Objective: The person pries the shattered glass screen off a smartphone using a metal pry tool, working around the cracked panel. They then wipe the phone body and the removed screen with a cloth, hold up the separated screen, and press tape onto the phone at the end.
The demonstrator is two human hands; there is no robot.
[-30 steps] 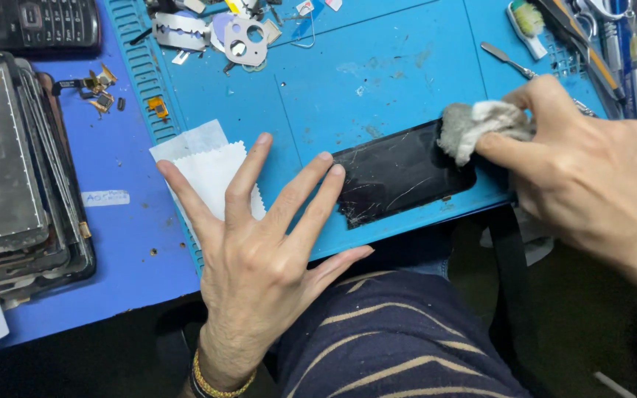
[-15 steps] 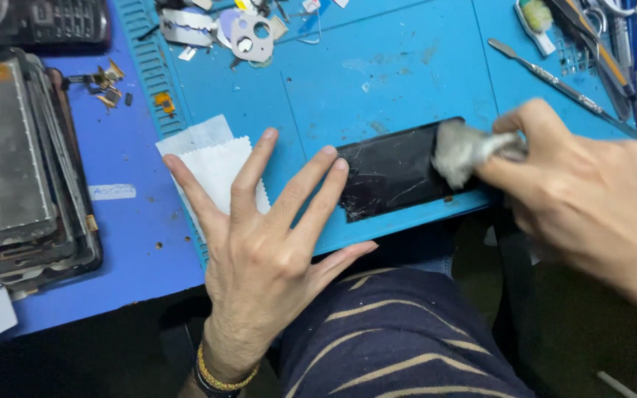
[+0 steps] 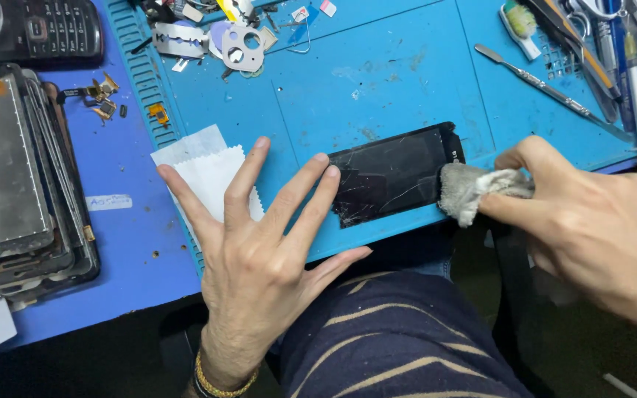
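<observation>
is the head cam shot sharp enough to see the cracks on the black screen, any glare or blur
Head view: sharp and evenly lit, so the fine white cracks on the black screen read clearly, with only faint reflection and no strong glare; the left hand and right hand with its grey cloth show no motion blur; the blue mat has soft shadows; the bottom of the frame falls dark.

The one head view looks steeply down, close over the blue mat (image 3: 407, 81). The near table edge crosses low.
</observation>
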